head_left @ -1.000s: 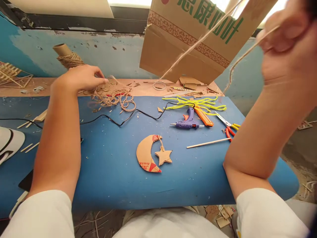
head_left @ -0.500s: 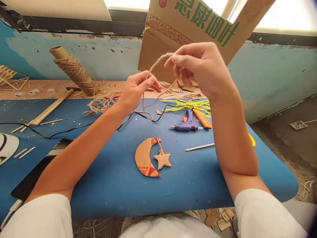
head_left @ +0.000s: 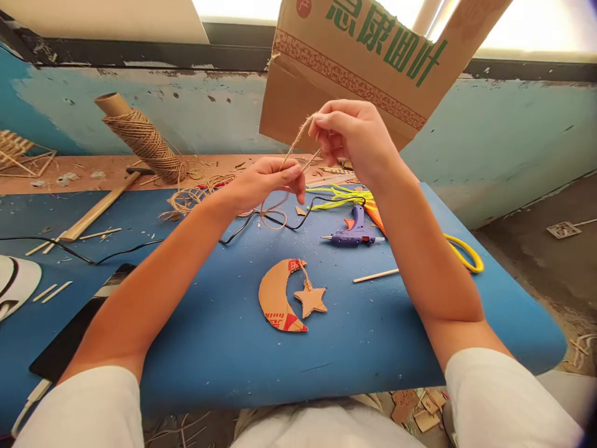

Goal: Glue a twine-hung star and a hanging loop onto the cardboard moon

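The left hand [head_left: 276, 182] and right hand [head_left: 351, 138] each pinch the string [head_left: 297, 137], up above the counter [head_left: 354, 351]. Its loose loop [head_left: 274, 228] dips by the black cord [head_left: 293, 228], so it might snag there, and the string could slip if either grip gets too soft.

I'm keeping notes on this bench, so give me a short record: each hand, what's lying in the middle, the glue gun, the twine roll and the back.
Left hand: holding twine
Right hand: pinching twine, higher in view
Middle of blue tabletop: cardboard crescent and star, joined by cord
Glue gun: purple, beyond the star and to its right
Twine roll: tilted, at back left
Back: green-printed cardboard piece
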A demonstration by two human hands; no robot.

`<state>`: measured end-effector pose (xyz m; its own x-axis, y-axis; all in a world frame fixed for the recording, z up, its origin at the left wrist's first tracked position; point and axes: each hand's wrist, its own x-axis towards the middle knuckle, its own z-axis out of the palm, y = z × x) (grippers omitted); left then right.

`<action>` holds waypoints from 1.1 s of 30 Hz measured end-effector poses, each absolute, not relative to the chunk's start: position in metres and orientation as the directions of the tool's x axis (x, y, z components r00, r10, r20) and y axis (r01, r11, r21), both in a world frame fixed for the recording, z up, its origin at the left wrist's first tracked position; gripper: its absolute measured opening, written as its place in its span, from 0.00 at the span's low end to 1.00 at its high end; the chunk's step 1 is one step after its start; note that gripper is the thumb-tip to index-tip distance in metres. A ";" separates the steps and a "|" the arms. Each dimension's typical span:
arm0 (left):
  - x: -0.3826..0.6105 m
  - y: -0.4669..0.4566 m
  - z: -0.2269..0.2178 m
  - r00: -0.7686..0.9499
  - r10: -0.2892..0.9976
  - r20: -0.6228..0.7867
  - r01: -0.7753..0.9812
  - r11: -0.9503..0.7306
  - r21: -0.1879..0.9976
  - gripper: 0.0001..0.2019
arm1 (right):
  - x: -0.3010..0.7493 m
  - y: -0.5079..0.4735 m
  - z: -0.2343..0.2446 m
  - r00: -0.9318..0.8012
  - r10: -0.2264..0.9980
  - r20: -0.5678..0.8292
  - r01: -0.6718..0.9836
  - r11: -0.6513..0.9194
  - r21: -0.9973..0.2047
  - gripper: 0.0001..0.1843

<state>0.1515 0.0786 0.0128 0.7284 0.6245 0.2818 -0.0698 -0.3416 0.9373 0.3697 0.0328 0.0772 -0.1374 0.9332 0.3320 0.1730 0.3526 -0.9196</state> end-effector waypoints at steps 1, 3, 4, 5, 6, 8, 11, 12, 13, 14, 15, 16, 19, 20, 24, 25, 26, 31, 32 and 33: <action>0.148 0.080 0.014 0.754 0.604 0.260 -0.053 -0.338 0.940 0.30 | 0.370 0.034 0.077 -0.129 0.935 0.330 0.186 0.350 -0.918 0.11; 0.143 0.082 0.015 0.787 0.576 0.221 -0.036 -0.315 0.948 0.30 | 0.369 0.037 0.077 -0.124 0.941 0.314 0.231 0.335 -0.913 0.12; 0.143 0.083 0.014 0.800 0.565 0.203 -0.035 -0.294 0.955 0.31 | 0.368 0.039 0.076 -0.116 0.945 0.305 0.256 0.325 -0.910 0.13; 0.143 0.084 0.013 0.809 0.557 0.190 -0.041 -0.269 0.962 0.31 | 0.366 0.040 0.076 -0.101 0.949 0.300 0.273 0.316 -0.909 0.14; 0.144 0.084 0.012 0.814 0.551 0.185 -0.056 -0.243 0.968 0.31 | 0.365 0.041 0.076 -0.086 0.951 0.296 0.281 0.309 -0.909 0.15; 0.147 0.084 0.007 0.823 0.538 0.182 -0.092 -0.191 0.977 0.30 | 0.363 0.042 0.076 -0.053 0.952 0.301 0.260 0.305 -0.916 0.17; 0.154 0.083 0.001 0.842 0.513 0.164 -0.114 -0.129 0.985 0.30 | 0.366 0.041 0.076 -0.031 0.943 0.330 0.222 0.329 -0.918 0.16; 0.156 0.082 -0.002 0.847 0.509 0.156 -0.115 -0.112 0.987 0.30 | 0.368 0.042 0.075 -0.032 0.938 0.344 0.225 0.342 -0.912 0.15; 0.159 0.082 -0.004 0.849 0.507 0.148 -0.115 -0.096 0.989 0.30 | 0.370 0.043 0.075 -0.038 0.932 0.360 0.233 0.359 -0.904 0.14; 0.160 0.082 -0.006 0.851 0.506 0.142 -0.116 -0.083 0.990 0.30 | 0.373 0.045 0.074 -0.049 0.925 0.377 0.249 0.377 -0.892 0.12; 0.162 0.082 -0.008 0.852 0.506 0.137 -0.116 -0.074 0.991 0.30 | 0.375 0.047 0.072 -0.056 0.916 0.397 0.268 0.396 -0.878 0.10; 0.164 0.082 -0.010 0.853 0.505 0.134 -0.115 -0.068 0.991 0.31 | 0.377 0.051 0.070 -0.054 0.907 0.418 0.284 0.415 -0.864 0.09; 0.168 0.082 -0.016 0.857 0.500 0.127 -0.112 -0.061 0.992 0.30 | 0.383 0.064 0.064 -0.008 0.881 0.472 0.338 0.447 -0.828 0.05; 0.169 0.081 -0.017 0.857 0.499 0.129 -0.114 -0.059 0.992 0.30 | 0.384 0.068 0.062 -0.001 0.875 0.484 0.366 0.451 -0.814 0.05; 0.173 0.079 -0.022 0.860 0.496 0.125 -0.115 -0.049 0.992 0.31 | 0.391 0.066 0.065 -0.051 0.864 0.501 0.532 0.448 -0.719 0.09; 0.173 0.079 -0.023 0.861 0.495 0.118 -0.109 -0.047 0.993 0.31 | 0.392 0.062 0.068 -0.060 0.864 0.500 0.572 0.440 -0.692 0.09; 0.173 0.079 -0.023 0.862 0.496 0.110 -0.101 -0.045 0.994 0.32 | 0.393 0.057 0.072 -0.079 0.868 0.490 0.610 0.431 -0.665 0.08; 0.173 0.081 -0.025 0.875 0.480 0.063 -0.047 -0.046 0.998 0.36 | 0.398 0.030 0.092 -0.113 0.913 0.393 0.718 0.349 -0.602 0.06; 0.173 0.082 -0.025 0.876 0.479 0.059 -0.041 -0.049 0.998 0.36 | 0.399 0.028 0.094 -0.097 0.921 0.377 0.725 0.325 -0.607 0.05; 0.172 0.082 -0.025 0.874 0.482 0.058 -0.037 -0.053 0.998 0.36 | 0.400 0.026 0.096 -0.090 0.927 0.364 0.730 0.310 -0.610 0.04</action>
<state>0.1724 0.0823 -0.0254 0.8743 0.4819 0.0583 -0.0374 -0.0529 0.9979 0.3998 0.0261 0.0962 -0.0902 0.9271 0.3637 0.7295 0.3101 -0.6096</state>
